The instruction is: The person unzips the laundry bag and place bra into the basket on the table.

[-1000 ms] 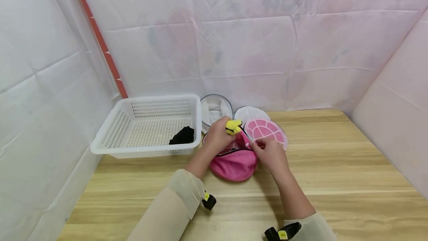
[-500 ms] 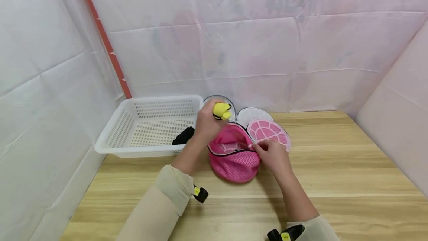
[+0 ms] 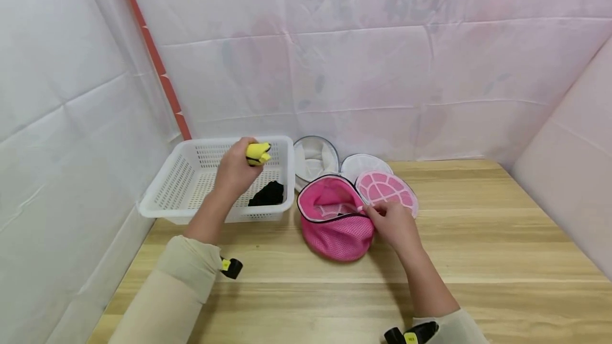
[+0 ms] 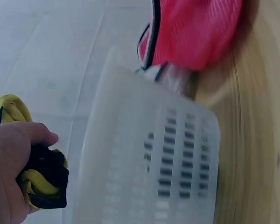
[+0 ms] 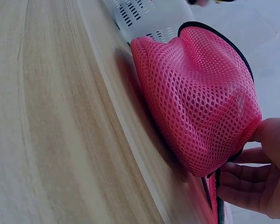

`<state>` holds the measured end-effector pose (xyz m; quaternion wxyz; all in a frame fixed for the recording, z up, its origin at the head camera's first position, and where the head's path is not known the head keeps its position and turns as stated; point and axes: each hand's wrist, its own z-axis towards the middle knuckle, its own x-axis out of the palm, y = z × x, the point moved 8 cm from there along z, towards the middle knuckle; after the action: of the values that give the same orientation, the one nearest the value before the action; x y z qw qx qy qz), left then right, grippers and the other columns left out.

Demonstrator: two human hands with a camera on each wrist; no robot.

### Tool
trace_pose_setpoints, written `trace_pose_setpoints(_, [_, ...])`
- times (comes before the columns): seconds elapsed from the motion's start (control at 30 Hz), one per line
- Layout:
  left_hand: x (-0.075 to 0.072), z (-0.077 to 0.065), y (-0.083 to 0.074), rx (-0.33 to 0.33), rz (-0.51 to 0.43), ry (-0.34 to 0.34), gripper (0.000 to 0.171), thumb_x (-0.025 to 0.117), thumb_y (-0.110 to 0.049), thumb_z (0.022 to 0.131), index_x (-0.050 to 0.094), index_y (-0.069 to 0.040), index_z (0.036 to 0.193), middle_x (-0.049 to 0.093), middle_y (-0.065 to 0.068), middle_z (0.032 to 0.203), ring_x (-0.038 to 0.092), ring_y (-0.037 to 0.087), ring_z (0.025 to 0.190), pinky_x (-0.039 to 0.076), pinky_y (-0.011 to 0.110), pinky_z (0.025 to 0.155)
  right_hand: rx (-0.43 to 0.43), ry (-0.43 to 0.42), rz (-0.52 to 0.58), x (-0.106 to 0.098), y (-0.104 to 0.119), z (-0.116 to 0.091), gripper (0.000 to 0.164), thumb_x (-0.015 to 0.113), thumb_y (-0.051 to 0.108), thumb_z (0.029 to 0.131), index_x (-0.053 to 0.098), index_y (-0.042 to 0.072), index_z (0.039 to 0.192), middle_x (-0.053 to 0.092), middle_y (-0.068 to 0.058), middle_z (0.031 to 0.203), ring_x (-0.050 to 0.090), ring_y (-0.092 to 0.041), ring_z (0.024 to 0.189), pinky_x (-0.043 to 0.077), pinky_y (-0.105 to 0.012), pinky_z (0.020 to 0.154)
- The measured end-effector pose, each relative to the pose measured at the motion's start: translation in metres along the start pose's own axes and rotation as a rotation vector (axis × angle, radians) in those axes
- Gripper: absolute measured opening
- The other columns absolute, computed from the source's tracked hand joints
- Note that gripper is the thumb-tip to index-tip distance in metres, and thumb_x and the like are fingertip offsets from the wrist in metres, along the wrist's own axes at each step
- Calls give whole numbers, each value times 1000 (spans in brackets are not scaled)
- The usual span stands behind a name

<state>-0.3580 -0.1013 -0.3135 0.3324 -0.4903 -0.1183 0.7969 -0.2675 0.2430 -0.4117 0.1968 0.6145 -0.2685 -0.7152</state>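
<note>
My left hand (image 3: 234, 171) is above the white plastic basket (image 3: 162, 208), gripping a bundled yellow-and-black cloth item (image 3: 258, 153). In the left wrist view its black and yellow folds (image 4: 42, 182) stick out below the thumb; what garment it is, I cannot tell. A crumpled black cloth (image 3: 269, 194) lies inside the basket. To the right, a pink mesh laundry bag (image 3: 337, 240) stands on the table with its dark-edged mouth gaping. My right hand (image 3: 393, 223) pinches the bag's rim at its right side, and the right wrist view shows the fingers partly behind the mesh (image 5: 196, 102).
Behind the pink bag, a round white see-through mesh bag (image 3: 313, 159) leans near the wall. Beside it are a white round one (image 3: 364, 164) and a pink one with white lines (image 3: 386, 190). Sheeted walls enclose the wooden table (image 3: 478, 238) at the back and sides.
My left hand has moved left from the pink bag's mouth to above the basket, carrying the yellow-and-black cloth. My right hand has stayed at the bag's rim.
</note>
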Motion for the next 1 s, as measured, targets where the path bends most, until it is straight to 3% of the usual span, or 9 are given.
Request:
trace_pose_setpoints(0.17, [2, -4, 37, -98, 137, 149, 44, 74, -8, 81, 55, -8, 120, 64, 13, 108, 59, 29, 92, 52, 48, 79, 12, 11, 22, 1, -3, 0, 33, 64, 33, 94, 77, 4, 100, 69, -4, 77, 54, -20, 70, 43, -28, 59])
trace_pose_setpoints(0.33, [14, -16, 69, -229, 239, 380, 45, 76, -10, 80, 53, -6, 119, 63, 14, 102, 58, 29, 87, 49, 43, 71, 5, 16, 36, 3, -4, 0, 31, 64, 35, 95, 77, 7, 97, 63, -2, 70, 51, -18, 66, 43, -27, 56])
trace_pose_setpoints(0.53, [27, -27, 91, -308, 283, 578, 60, 81, -16, 78, 51, -1, 127, 62, 18, 114, 58, 31, 98, 51, 47, 81, -1, 18, 26, 3, -2, -1, 30, 64, 34, 94, 76, 7, 95, 61, -3, 69, 51, -18, 66, 43, -27, 56])
trace_pose_setpoints(0.77, [39, -32, 104, -319, 268, 647, 60, 82, -18, 77, 53, 4, 124, 62, 18, 113, 55, 29, 95, 49, 44, 82, 18, 31, 42, 4, -2, -1, 32, 63, 33, 95, 76, 4, 103, 67, -4, 75, 53, -19, 69, 44, -27, 58])
trace_pose_setpoints(1.0, [41, -30, 98, -290, 294, 647, 55, 81, -24, 78, 58, 1, 120, 64, 16, 108, 58, 29, 94, 50, 44, 78, 18, 25, 45, 2, -1, -1, 32, 64, 31, 94, 76, 3, 102, 67, -4, 74, 53, -19, 68, 44, -27, 57])
